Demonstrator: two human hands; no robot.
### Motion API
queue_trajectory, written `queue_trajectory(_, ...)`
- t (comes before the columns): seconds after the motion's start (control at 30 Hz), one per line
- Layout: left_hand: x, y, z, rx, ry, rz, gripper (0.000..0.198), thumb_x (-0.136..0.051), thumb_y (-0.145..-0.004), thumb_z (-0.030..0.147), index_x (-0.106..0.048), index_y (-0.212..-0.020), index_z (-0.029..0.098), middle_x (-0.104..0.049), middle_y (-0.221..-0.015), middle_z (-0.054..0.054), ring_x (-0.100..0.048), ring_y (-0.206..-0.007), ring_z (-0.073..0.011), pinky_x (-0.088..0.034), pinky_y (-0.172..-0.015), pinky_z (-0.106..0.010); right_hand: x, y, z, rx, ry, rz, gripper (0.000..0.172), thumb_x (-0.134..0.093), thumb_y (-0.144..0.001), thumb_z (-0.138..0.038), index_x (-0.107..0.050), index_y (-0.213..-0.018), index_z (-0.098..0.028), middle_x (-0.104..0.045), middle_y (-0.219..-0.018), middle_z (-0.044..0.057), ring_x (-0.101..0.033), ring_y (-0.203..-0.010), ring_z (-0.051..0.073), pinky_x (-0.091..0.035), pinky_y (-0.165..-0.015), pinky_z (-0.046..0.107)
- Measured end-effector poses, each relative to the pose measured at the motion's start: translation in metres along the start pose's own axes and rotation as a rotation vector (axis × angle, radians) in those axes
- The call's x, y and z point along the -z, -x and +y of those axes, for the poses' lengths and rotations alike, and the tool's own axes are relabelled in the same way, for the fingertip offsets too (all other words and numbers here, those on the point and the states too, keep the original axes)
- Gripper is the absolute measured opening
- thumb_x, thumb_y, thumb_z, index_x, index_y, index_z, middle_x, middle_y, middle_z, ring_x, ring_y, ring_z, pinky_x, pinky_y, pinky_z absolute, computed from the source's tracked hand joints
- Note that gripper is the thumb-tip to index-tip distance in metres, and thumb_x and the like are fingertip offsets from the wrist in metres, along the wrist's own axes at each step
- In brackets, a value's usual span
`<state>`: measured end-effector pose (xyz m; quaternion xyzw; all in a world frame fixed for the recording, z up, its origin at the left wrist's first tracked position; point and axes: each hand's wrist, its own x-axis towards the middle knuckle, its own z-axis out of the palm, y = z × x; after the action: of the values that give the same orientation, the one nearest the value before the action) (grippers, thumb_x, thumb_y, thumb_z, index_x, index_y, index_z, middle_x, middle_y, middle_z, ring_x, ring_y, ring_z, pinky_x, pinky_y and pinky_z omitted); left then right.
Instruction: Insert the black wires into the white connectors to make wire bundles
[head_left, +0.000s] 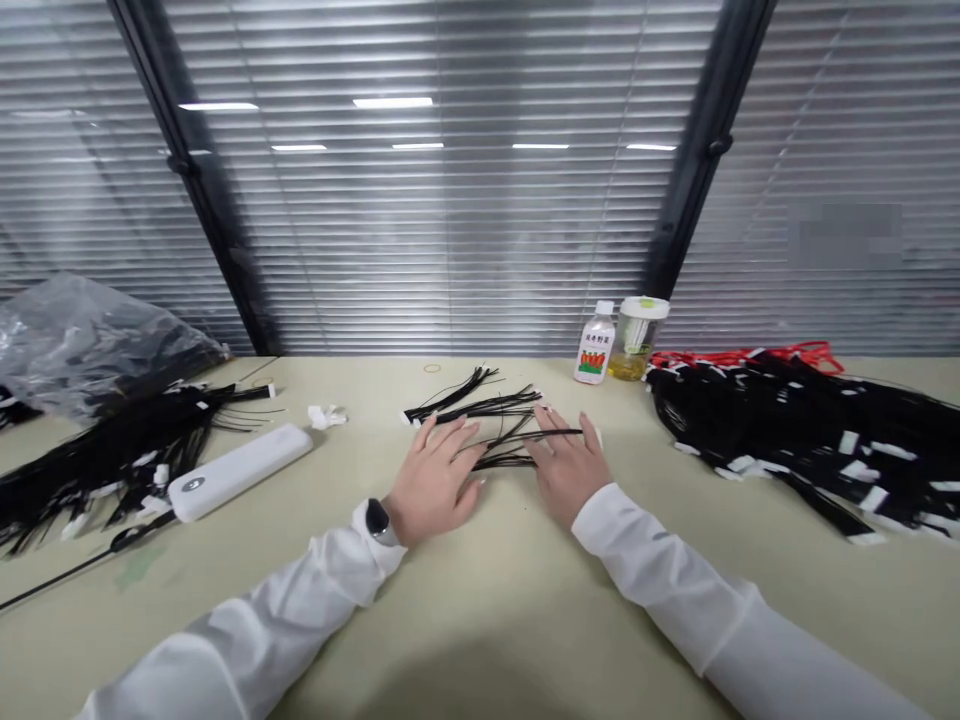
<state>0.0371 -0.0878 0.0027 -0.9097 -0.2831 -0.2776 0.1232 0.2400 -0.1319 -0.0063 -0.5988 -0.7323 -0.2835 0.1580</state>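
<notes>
Thin black cables [510, 461] with white end pieces lie on the table between my hands. My left hand [439, 480] rests beside them, fingers spread, its fingertips at the cables' left ends. On the right, my right hand [568, 468] lies over the other ends with its fingers apart. One black strand runs across the right fingers; whether it is pinched there I cannot tell. Just beyond the hands lies another loose bunch of black cables [457, 400], white pieces at its left end.
A large black cable pile [780, 430] with red ties spreads at right. Another cable bunch [142, 430] and a plastic bag [90, 335] lie left, near a white power bank [240, 470]. A bottle [594, 345] and a lidded cup [637, 340] stand by the blinds.
</notes>
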Motion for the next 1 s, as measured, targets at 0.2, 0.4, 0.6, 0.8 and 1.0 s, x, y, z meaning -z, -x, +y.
queue_trajectory(0.2, 0.0, 0.002, -0.006, 0.146, -0.002, 0.008, 0.033, -0.04, -0.081, 0.028, -0.051, -0.11, 0.018, -0.055, -0.116, -0.008, -0.042, -0.116, -0.0232, -0.016, -0.106, -0.048, 0.003, -0.001, 0.015, 0.058, -0.003, 0.121, 0.029, -0.04, -0.081, -0.01, -0.063, -0.097, -0.02, -0.061, -0.11, 0.006, -0.052, -0.105, 0.019, -0.011, -0.105, 0.045)
queue_trajectory(0.4, -0.008, 0.008, -0.018, 0.306, 0.058, -0.031, 0.028, -0.043, -0.08, 0.037, -0.059, -0.092, 0.018, -0.056, -0.112, -0.009, -0.047, -0.11, -0.0245, -0.022, -0.101, -0.052, 0.006, 0.0, 0.038, 0.168, -0.094, 0.395, 0.024, -0.043, -0.079, -0.01, -0.061, -0.093, -0.019, -0.066, -0.094, 0.003, -0.058, -0.091, 0.016, -0.017, -0.104, 0.046)
queue_trajectory(0.6, -0.005, 0.005, -0.016, 0.302, 0.209, -0.077, 0.029, -0.042, -0.081, 0.037, -0.063, -0.073, 0.017, -0.062, -0.097, -0.007, -0.053, -0.098, -0.0199, -0.029, -0.098, -0.044, 0.011, 0.002, 0.066, 0.099, -0.268, 0.565, 0.016, -0.048, -0.077, -0.016, -0.06, -0.085, -0.021, -0.063, -0.094, 0.006, -0.057, -0.094, 0.019, -0.033, -0.096, 0.044)
queue_trajectory(0.8, 0.0, 0.003, -0.006, 0.375, 0.355, -0.095, 0.034, -0.037, -0.083, 0.04, -0.057, -0.07, 0.016, -0.062, -0.066, -0.004, -0.057, -0.065, -0.0131, -0.043, -0.065, -0.024, 0.011, -0.005, 0.086, -0.547, -0.731, 0.789, 0.026, -0.056, -0.073, -0.036, -0.054, -0.093, -0.018, -0.058, -0.087, 0.009, -0.058, -0.082, 0.022, -0.046, -0.076, 0.043)
queue_trajectory(1.0, -0.001, 0.007, 0.016, 0.504, 0.593, -0.131, 0.034, -0.032, -0.085, 0.041, -0.049, -0.069, 0.017, -0.057, -0.053, 0.004, -0.05, -0.043, -0.006, -0.038, -0.049, -0.016, 0.013, -0.008, 0.076, -0.465, -0.984, 0.502, 0.042, -0.025, -0.087, -0.047, -0.049, -0.072, -0.016, -0.06, -0.058, 0.008, -0.06, -0.05, 0.016, -0.048, -0.046, 0.028)
